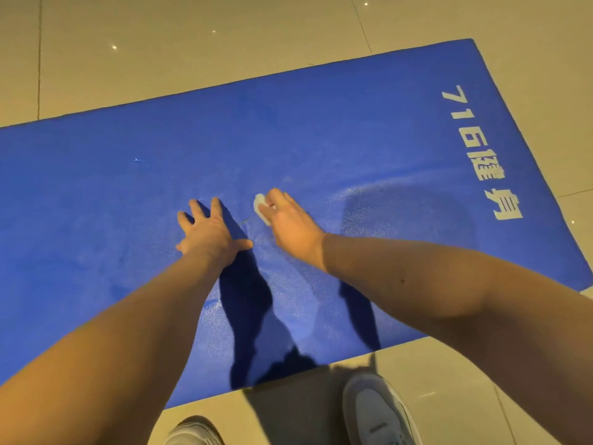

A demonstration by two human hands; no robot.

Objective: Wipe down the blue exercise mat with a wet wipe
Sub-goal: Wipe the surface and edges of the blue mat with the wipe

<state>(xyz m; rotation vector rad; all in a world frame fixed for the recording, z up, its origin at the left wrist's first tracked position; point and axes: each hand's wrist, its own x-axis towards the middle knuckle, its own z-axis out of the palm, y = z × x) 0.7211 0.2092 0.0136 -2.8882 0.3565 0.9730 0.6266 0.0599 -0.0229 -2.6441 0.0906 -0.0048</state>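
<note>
Meanwhile left hand (210,231) lies flat, fingers spread, on mat (321,130); right hand (290,224) pinches wipe (261,208).

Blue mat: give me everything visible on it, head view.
The blue exercise mat lies flat on a beige tiled floor, diagonal in view. Its surface looks like fine-grained foam, with white print reading 716 plus characters near its right end. Lighter, damp-looking streaks show near the hands. The left hand presses flat on it, fingers spread; the right hand holds a bunched white wet wipe against it. A grey shoe stands just off its near edge.
</note>
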